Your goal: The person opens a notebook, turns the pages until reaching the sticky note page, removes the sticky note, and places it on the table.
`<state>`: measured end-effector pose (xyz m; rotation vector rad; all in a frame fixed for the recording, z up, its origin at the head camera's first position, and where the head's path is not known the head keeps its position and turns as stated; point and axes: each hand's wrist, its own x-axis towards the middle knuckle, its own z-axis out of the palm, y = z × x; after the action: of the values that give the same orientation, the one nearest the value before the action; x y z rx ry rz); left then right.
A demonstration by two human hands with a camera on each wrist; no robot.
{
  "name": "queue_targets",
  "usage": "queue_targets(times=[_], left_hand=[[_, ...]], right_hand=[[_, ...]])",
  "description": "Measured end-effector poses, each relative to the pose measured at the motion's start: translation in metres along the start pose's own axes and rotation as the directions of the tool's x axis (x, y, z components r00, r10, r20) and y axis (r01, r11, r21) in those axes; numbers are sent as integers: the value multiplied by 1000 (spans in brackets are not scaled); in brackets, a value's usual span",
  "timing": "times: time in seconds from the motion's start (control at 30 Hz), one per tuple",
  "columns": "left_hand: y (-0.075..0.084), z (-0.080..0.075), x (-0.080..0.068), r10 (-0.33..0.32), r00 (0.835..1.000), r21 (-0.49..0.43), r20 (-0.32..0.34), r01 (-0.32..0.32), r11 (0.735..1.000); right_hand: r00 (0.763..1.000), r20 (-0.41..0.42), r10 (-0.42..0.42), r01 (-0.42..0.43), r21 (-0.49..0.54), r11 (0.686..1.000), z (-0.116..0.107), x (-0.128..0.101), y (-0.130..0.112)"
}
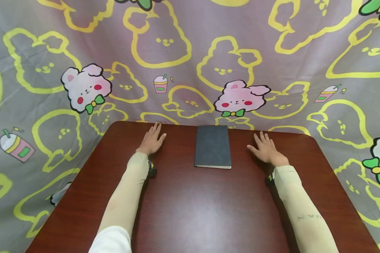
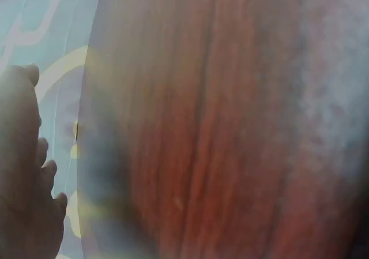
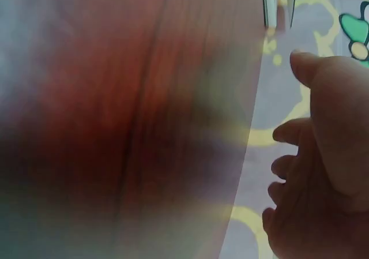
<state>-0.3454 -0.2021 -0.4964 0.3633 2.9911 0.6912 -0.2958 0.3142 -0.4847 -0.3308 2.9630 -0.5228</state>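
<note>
A dark grey notebook [image 1: 212, 146], its cover closed, lies flat near the far edge of the table. To its left, my left hand [image 1: 151, 140] is palm down at the tabletop with fingers extended. My right hand [image 1: 266, 149] lies on the other side of the notebook, palm down, fingers spread and thumb pointing toward it. Both hands are apart from the notebook and hold nothing. In the left wrist view only part of the left hand [image 2: 26, 172] shows at the edge. The right wrist view has the right hand [image 3: 323, 143], with an edge of the notebook [image 3: 270, 5] above it.
The brown wooden table [image 1: 183, 211] has rounded far corners and a glossy reflection. A grey curtain [image 1: 190, 31] with yellow outlines and cartoon bunnies hangs right behind the table and along both sides. Each wrist carries a small black device [image 1: 151, 169].
</note>
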Motion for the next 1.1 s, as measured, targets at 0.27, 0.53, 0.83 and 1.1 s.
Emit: queue_targets(times=[0.27,0.53,0.83,1.1], left_hand=[[17,-1,-3,79,997,-80,23,-77,994],[52,-3,-5,164,986,-108,29,-160,981],[100,20,2,291,954,-91,74,-284,955],[149,47,10,393,910,-34,131,-392,919]], right_hand=[[992,51,-112,105,128,986,2,-10,-14],[979,79,-187,168,203,965,0,-14,-27],[968,86,-234,206,257,944,5,-3,-32],[963,122,-241,205,251,946,2,9,-40]])
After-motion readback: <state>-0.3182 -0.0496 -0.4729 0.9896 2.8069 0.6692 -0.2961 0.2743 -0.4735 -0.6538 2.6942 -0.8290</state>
